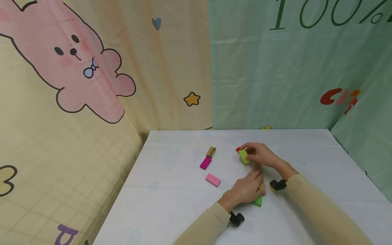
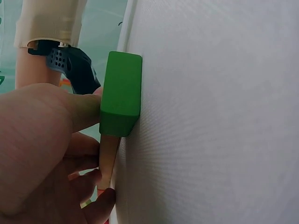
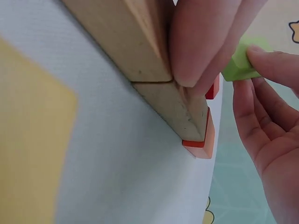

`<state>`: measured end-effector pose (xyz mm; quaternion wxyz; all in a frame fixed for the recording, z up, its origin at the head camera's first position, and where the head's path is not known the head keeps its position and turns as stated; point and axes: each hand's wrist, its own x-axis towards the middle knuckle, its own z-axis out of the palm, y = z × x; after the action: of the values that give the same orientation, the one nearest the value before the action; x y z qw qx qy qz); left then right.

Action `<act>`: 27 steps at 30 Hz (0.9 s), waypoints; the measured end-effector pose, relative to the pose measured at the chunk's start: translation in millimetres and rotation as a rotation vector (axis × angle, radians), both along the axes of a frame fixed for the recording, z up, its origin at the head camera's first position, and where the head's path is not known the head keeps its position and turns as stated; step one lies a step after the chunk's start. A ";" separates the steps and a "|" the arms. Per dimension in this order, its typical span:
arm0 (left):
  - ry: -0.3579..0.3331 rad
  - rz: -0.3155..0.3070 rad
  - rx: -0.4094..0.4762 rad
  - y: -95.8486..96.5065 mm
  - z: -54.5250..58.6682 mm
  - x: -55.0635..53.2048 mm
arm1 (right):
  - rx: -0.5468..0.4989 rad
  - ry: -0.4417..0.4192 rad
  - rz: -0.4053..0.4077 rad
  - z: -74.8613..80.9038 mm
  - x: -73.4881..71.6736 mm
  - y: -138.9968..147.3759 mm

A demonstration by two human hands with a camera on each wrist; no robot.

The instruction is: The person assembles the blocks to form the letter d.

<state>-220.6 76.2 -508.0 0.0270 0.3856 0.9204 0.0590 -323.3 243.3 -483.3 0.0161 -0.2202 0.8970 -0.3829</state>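
In the head view my right hand pinches a lime-green block by its sides, just above the table. My left hand is down on a line of blocks, thumb by the green block at the near end and fingers curled along the wooden side. The right wrist view shows two wooden blocks end to end, with an orange-red block at their far end. A red block lies close beside the lime-green one, partly hidden.
Left on the white table lie a pink block, a magenta block and a gold-coloured block, the last two end to end. A yellow block sits under the right wrist. Printed curtains hang behind.
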 end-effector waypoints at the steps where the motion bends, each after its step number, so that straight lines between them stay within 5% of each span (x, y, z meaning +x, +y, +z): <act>1: -0.001 0.002 0.000 -0.1 -0.7 -0.1 | -0.004 0.006 -0.009 -0.1 -0.3 0.0; 27: -0.010 0.007 -0.005 0.8 -6.8 -3.8 | -0.082 0.036 -0.108 -1.0 -13.4 12.6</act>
<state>-224.4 77.0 -514.8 0.0325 0.3819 0.9218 0.0586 -336.7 255.9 -484.3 -0.0299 -0.1789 0.8914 -0.4154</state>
